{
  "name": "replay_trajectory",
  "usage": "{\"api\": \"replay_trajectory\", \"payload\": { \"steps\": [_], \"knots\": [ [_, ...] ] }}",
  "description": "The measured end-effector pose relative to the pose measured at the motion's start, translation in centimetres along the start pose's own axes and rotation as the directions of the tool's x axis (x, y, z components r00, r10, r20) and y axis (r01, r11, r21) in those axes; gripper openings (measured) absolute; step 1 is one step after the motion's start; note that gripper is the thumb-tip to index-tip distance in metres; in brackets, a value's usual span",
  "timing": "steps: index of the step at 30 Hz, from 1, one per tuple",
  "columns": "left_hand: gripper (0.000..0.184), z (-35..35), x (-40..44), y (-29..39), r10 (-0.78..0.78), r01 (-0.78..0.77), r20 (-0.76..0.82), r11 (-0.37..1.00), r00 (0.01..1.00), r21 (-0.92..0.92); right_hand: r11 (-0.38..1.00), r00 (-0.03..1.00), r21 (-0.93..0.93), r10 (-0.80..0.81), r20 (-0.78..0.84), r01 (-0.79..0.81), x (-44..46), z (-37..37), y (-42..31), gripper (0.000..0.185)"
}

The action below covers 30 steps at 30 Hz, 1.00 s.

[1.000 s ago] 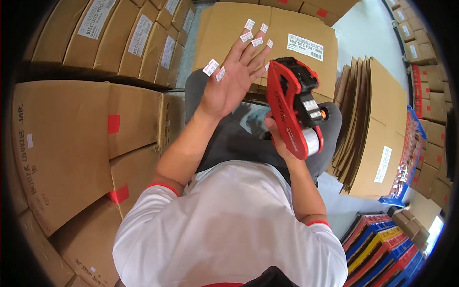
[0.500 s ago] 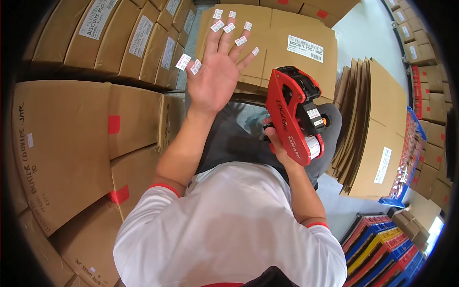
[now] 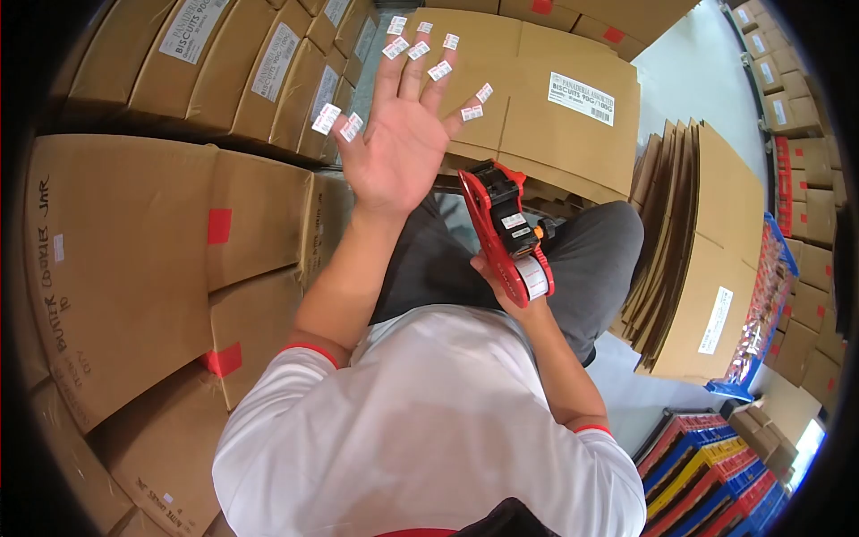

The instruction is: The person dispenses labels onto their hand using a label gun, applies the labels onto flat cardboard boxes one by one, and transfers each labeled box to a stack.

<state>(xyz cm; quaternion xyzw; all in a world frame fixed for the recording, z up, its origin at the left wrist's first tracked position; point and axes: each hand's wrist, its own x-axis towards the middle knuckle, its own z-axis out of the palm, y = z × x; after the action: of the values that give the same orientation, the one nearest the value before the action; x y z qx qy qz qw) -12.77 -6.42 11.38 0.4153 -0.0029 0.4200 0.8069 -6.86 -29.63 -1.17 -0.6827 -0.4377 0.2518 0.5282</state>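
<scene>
My left hand (image 3: 398,157) is raised with its palm up and fingers spread. Small white price labels (image 3: 395,49) with red print stick to the thumb and every finger, several in all. On the little finger are two of them. My right hand (image 3: 490,276) grips a red and black price label gun (image 3: 506,224) just below and to the right of the left palm. A roll of white labels (image 3: 533,278) shows at its near end. The gun hides most of the right fingers.
Flat cardboard cartons (image 3: 474,85) marked biscuits lie ahead. More folded cartons (image 3: 707,242) lean at the right. Stacked boxes (image 3: 125,268) rise on the left. Blue, red and yellow crates (image 3: 716,474) stand at lower right, near a blue-edged bin (image 3: 761,304) of packets.
The label gun has moved left and turned, now closer to the left hand. A second label has appeared on the little finger. My left hand has shifted slightly left.
</scene>
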Motion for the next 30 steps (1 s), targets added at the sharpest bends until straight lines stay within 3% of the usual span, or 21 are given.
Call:
{"api": "replay_trajectory", "payload": {
  "steps": [3, 5, 7, 9, 10, 11, 13, 15, 17, 18, 22, 25, 30],
  "knots": [
    [0.11, -1.0, 0.1, 0.3, -0.005, 0.004, -0.021, 0.999, 1.0, -0.033, 0.996, 0.999, 0.078, 0.05, -0.001, -0.049, 0.3, -0.2, -0.3, 0.03],
    [0.11, -1.1, 0.1, 0.8, -0.003, 0.002, -0.04, 0.999, 0.999, -0.035, 0.979, 1.0, -0.205, 0.003, 0.02, 0.001, 1.8, -1.1, -2.4, 0.034],
    [0.11, -1.0, 0.3, 1.3, -0.002, 0.0, -0.056, 0.999, 0.998, -0.042, 0.978, 0.999, -0.204, 0.037, 0.018, -0.033, 2.1, -0.9, -2.0, 0.041],
    [0.114, -1.2, 0.4, 2.3, 0.013, -0.014, -0.093, 1.0, 0.996, -0.006, 0.936, 0.988, -0.337, -0.054, 0.145, 0.101, 2.7, -0.5, -2.1, 0.045],
    [0.113, -1.3, 0.5, 2.7, 0.023, -0.024, -0.112, 1.0, 0.993, -0.007, 0.926, 0.973, -0.321, -0.153, 0.17, 0.201, 2.9, -0.3, -2.8, 0.046],
    [0.113, -1.8, 0.5, 3.2, 0.017, -0.019, -0.11, 1.0, 0.994, -0.01, 0.926, 0.975, -0.323, -0.148, 0.166, 0.196, 2.9, 0.2, -3.0, 0.046],
    [0.106, -2.9, 0.7, 4.2, 0.015, -0.013, -0.061, 0.999, 0.998, 0.043, 0.87, 0.908, -0.378, -0.16, 0.388, 0.315, 2.6, 1.4, -3.4, 0.047],
    [0.104, -3.6, 0.4, 4.8, 0.005, -0.002, -0.056, 0.998, 0.998, 0.057, 0.873, 0.88, -0.343, -0.177, 0.441, 0.347, 2.2, 3.2, -3.3, 0.046],
    [0.104, -4.3, 0.0, 4.9, -0.017, 0.023, -0.075, 0.997, 0.997, 0.076, 0.849, 0.774, -0.196, -0.322, 0.545, 0.49, 2.2, 4.5, -3.4, 0.044],
    [0.104, -4.4, -0.4, 4.9, -0.017, 0.022, -0.073, 0.997, 0.997, 0.077, 0.85, 0.744, -0.182, -0.305, 0.595, 0.495, 2.4, 4.6, -3.7, 0.042],
    [0.098, -5.2, -1.5, 4.0, -0.059, 0.064, -0.071, 0.996, 0.996, 0.063, 0.83, 0.717, -0.224, -0.268, 0.643, 0.511, 2.7, 4.2, -3.8, 0.051],
    [0.092, -5.4, -2.2, 2.8, -0.08, 0.082, -0.052, 0.996, 0.995, 0.032, 0.823, 0.735, -0.188, -0.346, 0.583, 0.536, 2.1, 3.9, -3.9, 0.054],
    [0.085, -4.3, -3.0, 1.8, -0.113, 0.113, -0.025, 0.993, 0.993, 0.019, 0.791, 0.786, -0.355, -0.239, 0.57, 0.498, 1.1, 3.4, -5.2, 0.057]
  ]
}}
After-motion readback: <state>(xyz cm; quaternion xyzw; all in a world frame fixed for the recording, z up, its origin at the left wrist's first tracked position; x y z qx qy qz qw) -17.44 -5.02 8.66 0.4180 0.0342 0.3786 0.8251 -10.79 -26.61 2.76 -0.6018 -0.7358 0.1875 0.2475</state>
